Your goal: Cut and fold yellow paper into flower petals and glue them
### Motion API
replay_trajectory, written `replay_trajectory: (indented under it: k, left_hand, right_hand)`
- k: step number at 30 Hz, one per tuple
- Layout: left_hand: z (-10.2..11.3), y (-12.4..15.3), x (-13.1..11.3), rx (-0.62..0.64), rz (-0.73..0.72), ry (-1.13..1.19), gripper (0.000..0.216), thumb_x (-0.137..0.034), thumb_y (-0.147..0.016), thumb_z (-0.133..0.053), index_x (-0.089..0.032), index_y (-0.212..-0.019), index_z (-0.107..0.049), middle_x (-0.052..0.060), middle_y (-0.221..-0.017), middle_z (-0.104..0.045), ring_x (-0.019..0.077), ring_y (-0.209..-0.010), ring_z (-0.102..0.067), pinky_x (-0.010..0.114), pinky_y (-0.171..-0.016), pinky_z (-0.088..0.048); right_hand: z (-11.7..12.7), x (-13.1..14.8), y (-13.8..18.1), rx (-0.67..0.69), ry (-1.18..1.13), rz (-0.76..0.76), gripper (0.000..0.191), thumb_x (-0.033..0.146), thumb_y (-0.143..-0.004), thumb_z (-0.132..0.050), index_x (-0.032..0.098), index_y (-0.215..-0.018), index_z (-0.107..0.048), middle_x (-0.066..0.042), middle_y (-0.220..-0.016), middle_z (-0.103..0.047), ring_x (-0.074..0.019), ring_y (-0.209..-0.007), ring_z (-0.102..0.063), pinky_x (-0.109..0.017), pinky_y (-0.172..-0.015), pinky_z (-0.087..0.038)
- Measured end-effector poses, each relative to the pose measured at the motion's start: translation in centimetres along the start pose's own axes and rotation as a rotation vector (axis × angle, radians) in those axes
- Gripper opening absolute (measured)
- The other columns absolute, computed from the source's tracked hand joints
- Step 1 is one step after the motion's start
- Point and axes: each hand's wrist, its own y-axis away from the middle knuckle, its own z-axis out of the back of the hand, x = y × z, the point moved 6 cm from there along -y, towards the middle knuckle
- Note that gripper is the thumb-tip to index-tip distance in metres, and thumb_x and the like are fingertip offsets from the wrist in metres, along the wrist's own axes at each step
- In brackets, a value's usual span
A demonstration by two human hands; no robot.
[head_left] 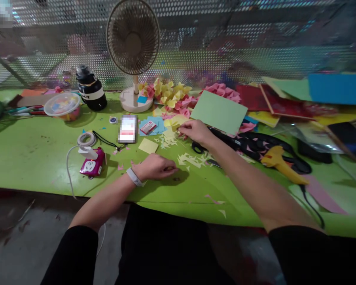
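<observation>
My left hand (157, 166), with a pale band on its wrist, is curled closed just above the green table; what its fingers hold is mostly hidden. Farther forward, my right hand (194, 130) has its fingertips together at the edge of the small yellow paper sheets (178, 121). Pale yellow paper scraps (192, 160) lie strewn between and ahead of my hands. Left of them are a yellow paper square (148, 146) and blue paper squares (157, 124) with a small red-and-white box (148, 127) on top. Scissors (198, 147) lie partly under my right hand.
A fan (133, 43) stands at the back beside yellow folded-paper flowers (169, 92). Leftward are a black bottle (91, 95), a plastic tub (62, 105), a phone (127, 128) and a purple power socket (92, 164). A yellow glue gun (280, 162) with a cord lies right.
</observation>
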Motion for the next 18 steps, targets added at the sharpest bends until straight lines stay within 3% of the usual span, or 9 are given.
replay_trajectory:
  k: [5, 9, 13, 18]
  left_hand:
    - [0.2, 0.0, 0.2, -0.006, 0.016, -0.006, 0.027, -0.035, -0.098, -0.056, -0.020, -0.086, -0.075, 0.001, -0.068, -0.074, 0.0096, -0.053, -0.062, 0.022, -0.053, -0.038]
    - [-0.1, 0.0, 0.8, 0.036, 0.065, -0.015, 0.030, -0.037, -0.099, -0.054, -0.018, -0.090, -0.076, 0.003, -0.074, -0.076, 0.0101, -0.058, -0.066, 0.022, -0.057, -0.041]
    - [-0.2, 0.0, 1.1, 0.056, 0.094, -0.020, 0.032, -0.038, -0.100, -0.052, -0.018, -0.093, -0.076, 0.005, -0.077, -0.077, 0.0110, -0.062, -0.068, 0.022, -0.060, -0.045]
    - [-0.1, 0.0, 0.9, 0.060, 0.094, -0.023, 0.032, -0.038, -0.100, -0.052, -0.017, -0.095, -0.076, 0.005, -0.078, -0.077, 0.0108, -0.060, -0.067, 0.023, -0.059, -0.044]
  right_hand:
    - [1.6, -0.2, 2.8, 0.060, 0.077, 0.009, 0.008, 0.021, -0.079, -0.072, 0.016, -0.074, -0.073, -0.003, -0.063, -0.071, -0.0126, -0.047, -0.059, -0.025, -0.050, -0.047]
    - [4.3, -0.7, 4.0, -0.010, 0.074, 0.011, 0.015, 0.030, -0.078, -0.074, 0.016, -0.081, -0.075, -0.004, -0.069, -0.073, -0.0124, -0.050, -0.060, -0.025, -0.054, -0.049]
    - [6.5, -1.2, 3.3, -0.114, 0.035, -0.002, 0.013, 0.028, -0.078, -0.074, 0.016, -0.075, -0.073, -0.004, -0.068, -0.073, -0.0117, -0.049, -0.059, -0.024, -0.051, -0.047]
    - [6.1, -0.8, 1.2, -0.099, -0.024, -0.003, 0.009, 0.020, -0.080, -0.072, 0.015, -0.072, -0.071, -0.004, -0.066, -0.072, -0.0102, -0.048, -0.058, -0.022, -0.051, -0.046]
